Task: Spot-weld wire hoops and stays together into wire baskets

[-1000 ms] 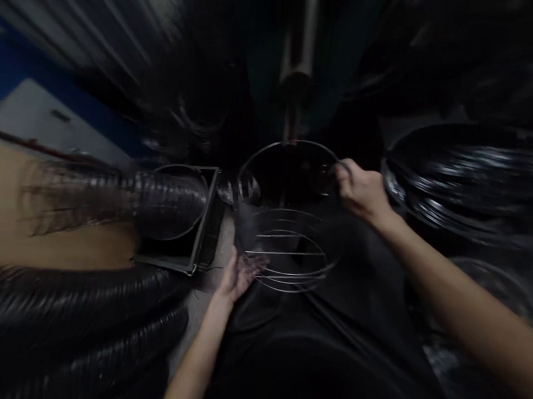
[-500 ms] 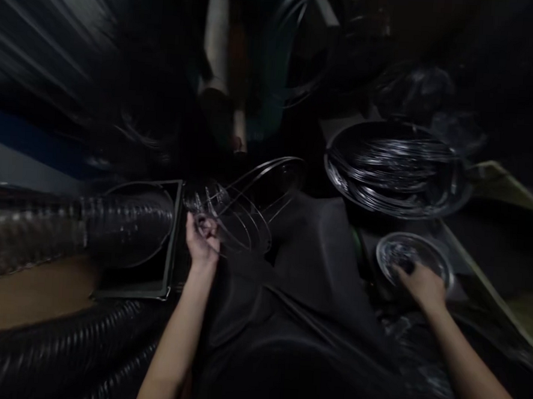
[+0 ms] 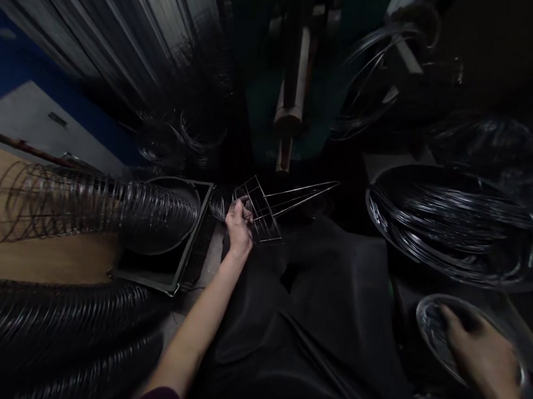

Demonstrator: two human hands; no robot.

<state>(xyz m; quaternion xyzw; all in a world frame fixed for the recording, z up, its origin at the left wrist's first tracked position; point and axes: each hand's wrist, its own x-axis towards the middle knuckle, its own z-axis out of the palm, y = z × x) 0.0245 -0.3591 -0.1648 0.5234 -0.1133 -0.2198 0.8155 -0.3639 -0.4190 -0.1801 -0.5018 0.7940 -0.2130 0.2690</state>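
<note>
My left hand (image 3: 239, 225) is closed around a bent metal wire frame (image 3: 270, 215), with thumb and fingers pinched on its left side. Two long wire arms of this frame stick out to the right, meeting in a point. At the lower right, my right hand (image 3: 483, 351) is over a round metal bowl (image 3: 426, 308), its fingers dipping inside. Shiny small contents lie in that bowl, too blurred to name. Motion smears the right fingers, and their tips are partly hidden.
A large basin (image 3: 374, 209) heaped with wire pieces stands at the right. Ahead is a green machine (image 3: 315, 139) with a copper-coloured electrode (image 3: 285, 155) pointing down. To the left, stacked wire rings (image 3: 157, 208) rest by a crate (image 3: 192, 237). Dark cloth (image 3: 333, 288) covers my lap.
The view has turned left, shifting things rightward in the picture. My left hand still holds the wire piece, whose crossed wires now show clearly. My right hand stays at the bowl.
</note>
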